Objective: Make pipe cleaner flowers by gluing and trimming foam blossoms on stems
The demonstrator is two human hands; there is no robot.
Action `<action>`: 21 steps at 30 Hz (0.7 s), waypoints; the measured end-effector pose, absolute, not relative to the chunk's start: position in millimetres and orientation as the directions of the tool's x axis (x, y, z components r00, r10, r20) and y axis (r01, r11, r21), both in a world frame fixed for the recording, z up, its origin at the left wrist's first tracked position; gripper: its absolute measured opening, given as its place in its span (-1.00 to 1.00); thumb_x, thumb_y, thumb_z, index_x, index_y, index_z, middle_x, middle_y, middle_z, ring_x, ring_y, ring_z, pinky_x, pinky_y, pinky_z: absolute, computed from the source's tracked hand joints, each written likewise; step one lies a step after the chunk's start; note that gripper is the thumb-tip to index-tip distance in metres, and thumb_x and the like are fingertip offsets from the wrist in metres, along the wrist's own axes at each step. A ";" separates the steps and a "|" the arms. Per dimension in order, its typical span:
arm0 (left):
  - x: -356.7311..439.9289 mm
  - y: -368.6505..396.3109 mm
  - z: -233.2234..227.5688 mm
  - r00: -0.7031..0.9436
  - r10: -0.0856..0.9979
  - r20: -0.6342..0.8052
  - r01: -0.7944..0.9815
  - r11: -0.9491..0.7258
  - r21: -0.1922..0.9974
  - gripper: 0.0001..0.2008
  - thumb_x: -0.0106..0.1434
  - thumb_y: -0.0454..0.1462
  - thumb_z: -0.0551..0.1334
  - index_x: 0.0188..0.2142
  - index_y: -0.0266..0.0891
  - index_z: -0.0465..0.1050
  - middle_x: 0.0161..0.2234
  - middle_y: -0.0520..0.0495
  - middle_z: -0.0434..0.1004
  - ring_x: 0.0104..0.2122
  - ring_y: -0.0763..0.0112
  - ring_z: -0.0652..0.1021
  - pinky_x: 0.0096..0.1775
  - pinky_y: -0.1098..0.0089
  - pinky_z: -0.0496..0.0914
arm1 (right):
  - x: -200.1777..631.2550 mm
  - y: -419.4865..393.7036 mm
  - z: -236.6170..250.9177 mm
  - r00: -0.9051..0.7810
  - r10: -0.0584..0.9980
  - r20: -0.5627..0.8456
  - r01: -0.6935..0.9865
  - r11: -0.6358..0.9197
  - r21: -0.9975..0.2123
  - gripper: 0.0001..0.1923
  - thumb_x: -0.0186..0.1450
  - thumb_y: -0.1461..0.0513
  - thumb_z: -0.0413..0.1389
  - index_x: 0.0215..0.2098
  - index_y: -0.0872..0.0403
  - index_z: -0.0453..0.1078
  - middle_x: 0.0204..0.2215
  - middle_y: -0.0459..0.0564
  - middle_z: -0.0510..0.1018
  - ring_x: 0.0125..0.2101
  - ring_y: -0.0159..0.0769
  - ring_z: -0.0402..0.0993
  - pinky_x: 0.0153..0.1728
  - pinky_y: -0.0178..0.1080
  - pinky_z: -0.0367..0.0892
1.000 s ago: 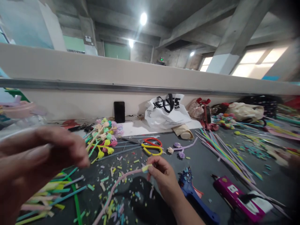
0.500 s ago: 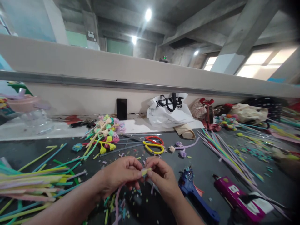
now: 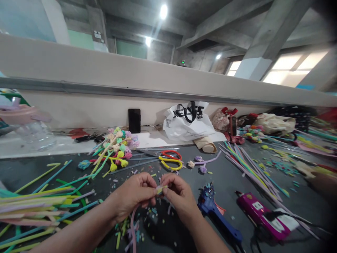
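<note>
Left hand [image 3: 134, 192] and right hand [image 3: 180, 194] pinch a yellow piece [image 3: 160, 190]; pink stem [image 3: 133, 226] below

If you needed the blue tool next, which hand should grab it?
Probably the right hand: the blue tool lies on its side, while the left hand is farther away. Both pinch the small yellow piece, so the right would have to let go first.

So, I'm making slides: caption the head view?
Left hand and right hand pinch a small yellow piece, a colorful bundle lying beyond.
</note>
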State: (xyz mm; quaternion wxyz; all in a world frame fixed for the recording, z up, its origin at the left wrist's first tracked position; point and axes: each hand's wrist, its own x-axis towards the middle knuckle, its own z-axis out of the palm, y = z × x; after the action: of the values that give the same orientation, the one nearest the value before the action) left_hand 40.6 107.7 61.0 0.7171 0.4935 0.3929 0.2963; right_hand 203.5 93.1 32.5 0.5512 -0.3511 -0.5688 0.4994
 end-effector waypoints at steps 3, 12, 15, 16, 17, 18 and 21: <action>42.9 107.5 59.9 0.499 0.826 -0.264 -0.010 0.310 0.951 -0.81 0.01 -0.27 0.25 -0.44 -0.29 0.24 -0.66 0.10 0.38 -0.67 0.64 0.28 -0.60 0.58 0.07 | 201.6 92.5 31.1 -0.126 0.963 0.239 -0.182 0.215 -0.960 -0.91 0.06 0.27 0.19 -0.52 0.09 0.35 -0.45 -0.09 0.36 -0.48 -0.41 0.30 -0.48 -0.36 0.29; 37.7 109.9 69.6 0.494 0.812 -0.310 0.211 0.234 0.949 -0.81 0.04 -0.24 0.15 -0.33 -0.26 0.25 -0.69 0.14 0.34 -0.69 0.57 0.30 -0.62 0.56 0.12 | 200.8 96.2 22.7 -0.097 0.978 0.184 -0.260 0.154 -0.953 -0.89 0.03 0.27 0.21 -0.54 0.10 0.35 -0.49 -0.12 0.38 -0.54 -0.44 0.30 -0.53 -0.37 0.30; 27.0 112.4 89.3 0.423 0.847 -0.322 0.425 0.128 0.896 -0.72 0.09 -0.20 0.09 -0.20 -0.25 0.25 -0.67 0.13 0.37 -0.69 0.52 0.31 -0.62 0.53 0.15 | 202.9 97.8 19.3 -0.085 0.979 0.188 -0.310 0.153 -0.938 -0.92 0.05 0.29 0.20 -0.51 0.10 0.36 -0.47 -0.11 0.38 -0.52 -0.43 0.30 -0.54 -0.38 0.31; 24.4 112.6 93.9 0.398 0.863 -0.312 0.483 0.093 0.871 -0.71 0.09 -0.18 0.08 -0.19 -0.24 0.27 -0.67 0.12 0.37 -0.68 0.50 0.32 -0.61 0.52 0.17 | 203.1 98.1 18.0 -0.085 0.979 0.187 -0.323 0.150 -0.934 -0.93 0.06 0.30 0.19 -0.50 0.10 0.36 -0.47 -0.11 0.38 -0.52 -0.44 0.30 -0.54 -0.39 0.30; 22.8 112.4 96.6 0.383 0.874 -0.298 0.531 0.056 0.846 -0.70 0.09 -0.17 0.08 -0.19 -0.24 0.30 -0.66 0.11 0.37 -0.66 0.48 0.34 -0.60 0.51 0.18 | 203.1 98.4 16.8 -0.088 0.979 0.184 -0.329 0.145 -0.933 -0.93 0.06 0.30 0.19 -0.49 0.10 0.36 -0.47 -0.11 0.38 -0.52 -0.44 0.30 -0.54 -0.39 0.30; 22.4 111.9 97.1 0.383 0.885 -0.263 0.562 0.003 0.827 -0.70 0.08 -0.17 0.09 -0.20 -0.23 0.33 -0.62 0.08 0.39 -0.63 0.46 0.37 -0.58 0.50 0.20 | 202.7 98.6 15.7 -0.090 0.980 0.177 -0.332 0.138 -0.933 -0.93 0.06 0.30 0.19 -0.49 0.10 0.36 -0.46 -0.11 0.38 -0.52 -0.44 0.31 -0.53 -0.39 0.30; 25.5 109.5 88.1 0.444 0.893 -0.074 0.594 -0.231 0.771 -0.75 0.03 -0.20 0.15 -0.29 -0.24 0.42 -0.25 -0.09 0.45 -0.43 0.39 0.46 -0.44 0.45 0.30 | 200.5 98.5 14.1 -0.099 0.983 0.156 -0.326 0.117 -0.938 -0.92 0.05 0.29 0.20 -0.50 0.10 0.36 -0.47 -0.11 0.38 -0.52 -0.43 0.32 -0.54 -0.38 0.30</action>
State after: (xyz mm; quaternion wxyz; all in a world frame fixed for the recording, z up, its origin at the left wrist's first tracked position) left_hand 25.5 109.5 88.1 0.3805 0.7596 0.4894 0.1967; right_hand 200.5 98.5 14.1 0.5760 -0.3449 -0.4760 0.5681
